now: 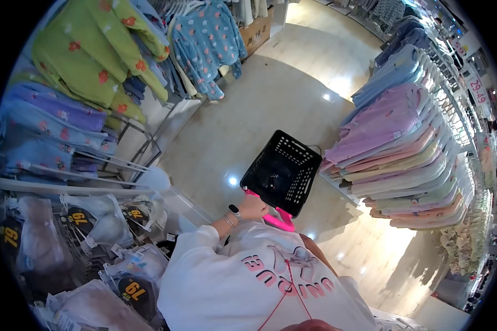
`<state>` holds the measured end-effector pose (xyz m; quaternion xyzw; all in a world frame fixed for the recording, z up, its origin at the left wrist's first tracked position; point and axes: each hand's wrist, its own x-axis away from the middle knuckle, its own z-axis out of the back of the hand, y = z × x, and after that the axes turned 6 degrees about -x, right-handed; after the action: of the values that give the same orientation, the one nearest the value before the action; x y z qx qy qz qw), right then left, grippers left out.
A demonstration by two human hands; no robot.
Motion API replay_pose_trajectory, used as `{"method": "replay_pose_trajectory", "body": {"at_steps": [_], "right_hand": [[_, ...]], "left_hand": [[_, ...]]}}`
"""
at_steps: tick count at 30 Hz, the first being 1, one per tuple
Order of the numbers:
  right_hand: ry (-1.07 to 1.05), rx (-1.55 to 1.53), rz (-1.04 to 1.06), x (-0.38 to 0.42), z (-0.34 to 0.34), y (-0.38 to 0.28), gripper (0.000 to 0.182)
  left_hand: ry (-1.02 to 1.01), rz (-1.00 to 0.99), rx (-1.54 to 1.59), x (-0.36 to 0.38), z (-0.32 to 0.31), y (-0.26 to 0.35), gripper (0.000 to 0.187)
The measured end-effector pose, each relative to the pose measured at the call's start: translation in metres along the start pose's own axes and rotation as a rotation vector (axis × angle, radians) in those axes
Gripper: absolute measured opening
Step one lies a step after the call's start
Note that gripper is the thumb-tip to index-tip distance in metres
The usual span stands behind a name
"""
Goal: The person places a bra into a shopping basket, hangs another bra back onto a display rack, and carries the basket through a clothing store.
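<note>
My left hand [252,207], with a watch and bracelets at the wrist, is closed round the pink handle [279,220] of a black shopping basket [281,172]. The basket hangs in front of my body, its perforated walls tilted towards me. Inside, the bottom is dark, and I cannot make out whether anything lies there. My white sweatshirt [259,292] with printed lettering fills the lower middle of the head view. My right hand is not in view.
Pastel tops [392,124] hang on a long rack at the right. Bras [96,218] with price tags fill a display at lower left. Above them hang a green flowered garment [88,49] and a blue patterned top [207,44]. The floor [259,91] runs between the racks.
</note>
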<state>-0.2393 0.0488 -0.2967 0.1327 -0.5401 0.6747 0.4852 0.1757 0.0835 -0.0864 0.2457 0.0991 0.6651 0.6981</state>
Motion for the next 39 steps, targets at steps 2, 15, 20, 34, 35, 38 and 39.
{"method": "replay_pose_trajectory", "body": {"at_steps": [2,15,20,34,35,38,39], "right_hand": [[-0.106,0.177,-0.11,-0.02,-0.009,-0.002,0.067],[0.024,-0.106,-0.264,0.015,0.004,-0.068,0.062],[0.311,-0.131,-0.327,0.026,-0.018,-0.047,0.065],[0.331,-0.685,-0.786,0.03,-0.109,-0.098,0.053],[0.346,-0.705,-0.808,0.031,-0.116,-0.106,0.053],[0.38,-0.759,-0.862,0.032,-0.134,-0.119,0.053],[0.392,-0.772,-0.873,0.032,-0.135,-0.123,0.053]], "left_hand": [[-0.002,-0.025,-0.034,-0.001,0.014,-0.011,0.034],[-0.089,-0.216,-0.24,-0.068,0.052,-0.053,0.022],[-0.176,-0.396,-0.316,-0.122,0.062,-0.036,0.03],[-0.2,-0.948,-0.23,-0.256,0.067,0.02,0.036],[-0.211,-0.976,-0.229,-0.266,0.068,0.021,0.036],[-0.256,-1.043,-0.215,-0.292,0.055,0.039,0.037],[-0.261,-1.067,-0.211,-0.3,0.053,0.046,0.038]]}}
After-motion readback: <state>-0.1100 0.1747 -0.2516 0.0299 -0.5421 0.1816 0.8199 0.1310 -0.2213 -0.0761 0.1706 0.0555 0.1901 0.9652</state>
